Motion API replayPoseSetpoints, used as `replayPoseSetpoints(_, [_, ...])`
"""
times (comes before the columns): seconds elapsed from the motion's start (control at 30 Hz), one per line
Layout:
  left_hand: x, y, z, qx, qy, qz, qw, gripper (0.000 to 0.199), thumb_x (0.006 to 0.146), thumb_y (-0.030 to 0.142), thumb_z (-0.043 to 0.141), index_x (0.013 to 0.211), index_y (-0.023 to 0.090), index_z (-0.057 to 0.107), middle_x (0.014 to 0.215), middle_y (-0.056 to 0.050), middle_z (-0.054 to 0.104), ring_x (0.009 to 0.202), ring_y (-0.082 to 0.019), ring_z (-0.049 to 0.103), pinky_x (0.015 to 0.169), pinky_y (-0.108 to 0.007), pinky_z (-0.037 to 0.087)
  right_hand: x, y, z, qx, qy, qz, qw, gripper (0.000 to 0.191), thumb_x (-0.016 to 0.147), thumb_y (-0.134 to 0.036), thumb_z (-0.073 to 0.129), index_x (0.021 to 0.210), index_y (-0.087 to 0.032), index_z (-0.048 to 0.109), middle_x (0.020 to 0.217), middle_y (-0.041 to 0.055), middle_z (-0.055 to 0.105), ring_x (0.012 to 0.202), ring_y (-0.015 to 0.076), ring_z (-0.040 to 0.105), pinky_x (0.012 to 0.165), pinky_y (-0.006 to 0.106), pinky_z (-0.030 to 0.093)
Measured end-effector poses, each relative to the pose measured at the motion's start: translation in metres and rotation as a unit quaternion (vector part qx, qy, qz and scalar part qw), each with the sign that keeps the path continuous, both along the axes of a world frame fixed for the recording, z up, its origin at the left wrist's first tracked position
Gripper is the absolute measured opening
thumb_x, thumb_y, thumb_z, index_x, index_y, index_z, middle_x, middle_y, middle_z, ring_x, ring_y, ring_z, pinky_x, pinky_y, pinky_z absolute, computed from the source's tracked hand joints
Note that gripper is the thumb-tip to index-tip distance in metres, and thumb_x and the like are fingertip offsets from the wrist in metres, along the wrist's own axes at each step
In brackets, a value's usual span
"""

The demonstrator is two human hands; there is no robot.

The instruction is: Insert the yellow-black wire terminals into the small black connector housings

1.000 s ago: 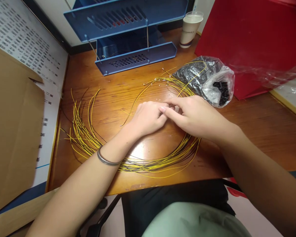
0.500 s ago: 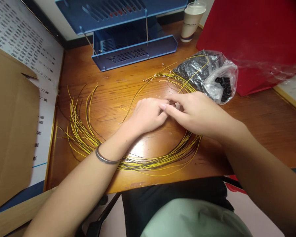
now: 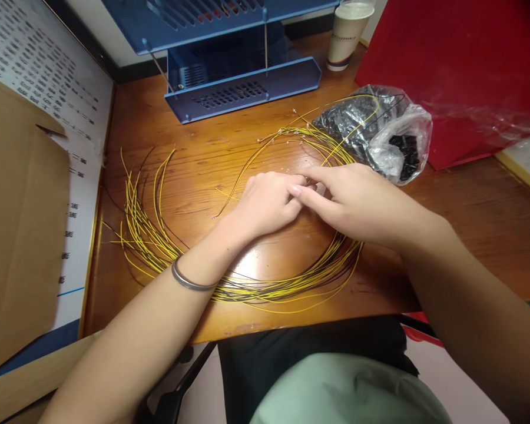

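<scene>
My left hand and my right hand meet over the middle of the wooden table, fingertips touching. The left fingers are curled closed, and what sits inside them is hidden. My right thumb and index finger pinch against the left hand. A thin yellow wire, with a black one beside it, loops back from the far side into my right fingers. Beneath both hands lies a loose coil of yellow and black wires, bent into a wide ring. Small metal-looking tips show on its far ends.
Behind the coil's right side sits a clear plastic bag of black pieces. A blue metal rack and a paper cup stand at the back. A red panel rises on the right, cardboard on the left.
The view has shifted slightly. Both hands keep the same joined pose, with hardly any finger movement to see; the wires lie as before.
</scene>
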State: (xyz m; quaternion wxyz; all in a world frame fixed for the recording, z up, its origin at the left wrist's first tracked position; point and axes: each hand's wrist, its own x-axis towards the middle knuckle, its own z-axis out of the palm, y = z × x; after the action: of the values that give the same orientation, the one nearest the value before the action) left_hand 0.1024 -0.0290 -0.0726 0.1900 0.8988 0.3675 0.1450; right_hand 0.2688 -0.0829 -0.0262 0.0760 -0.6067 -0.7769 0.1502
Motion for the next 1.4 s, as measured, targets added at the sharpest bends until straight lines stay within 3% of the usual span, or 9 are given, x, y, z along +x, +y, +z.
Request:
replayPoseSetpoints(0.63, [0.0006, 0.0001, 0.0011, -0.001, 0.017, 0.011, 1.0, 0.036, 0.098, 0.035, 0.045, 0.099, 0.023, 0.079, 0.095, -0.006, 0.081, 0.082, -0.023, 0.07, 0.071, -0.032, 0.044, -0.0004, 0.0005, -0.0006, 0.002, -0.009, 0.0, 1.0, 0.042, 0.103, -0.047, 0.042, 0.105, -0.017, 0.073, 0.099, 0.012, 0.078, 0.085, 0.0267, 0.069, 0.071, 0.034, 0.037])
replayPoseSetpoints(1.17, [-0.0001, 0.0007, -0.0017, 0.004, 0.001, 0.004, 1.0, 0.035, 0.098, 0.033, 0.046, 0.1, 0.022, 0.079, 0.092, -0.005, 0.081, 0.075, -0.021, 0.068, 0.066, -0.031, 0.039, 0.0003, 0.0003, -0.001, 0.0, 0.0, 0.004, 1.0, 0.042, 0.104, -0.046, 0.042, 0.105, -0.016, 0.073, 0.1, 0.012, 0.078, 0.084, 0.0259, 0.068, 0.072, 0.034, 0.037])
replayPoseSetpoints(1.4, [0.0004, 0.0001, -0.0017, 0.002, -0.006, 0.008, 1.0, 0.034, 0.098, 0.033, 0.047, 0.1, 0.023, 0.079, 0.094, -0.005, 0.081, 0.08, -0.023, 0.071, 0.067, -0.031, 0.04, 0.0013, 0.0017, -0.0028, 0.0, 0.017, 0.004, 1.0, 0.042, 0.103, -0.046, 0.044, 0.104, -0.017, 0.074, 0.098, 0.0106, 0.077, 0.081, 0.0239, 0.066, 0.072, 0.032, 0.036])
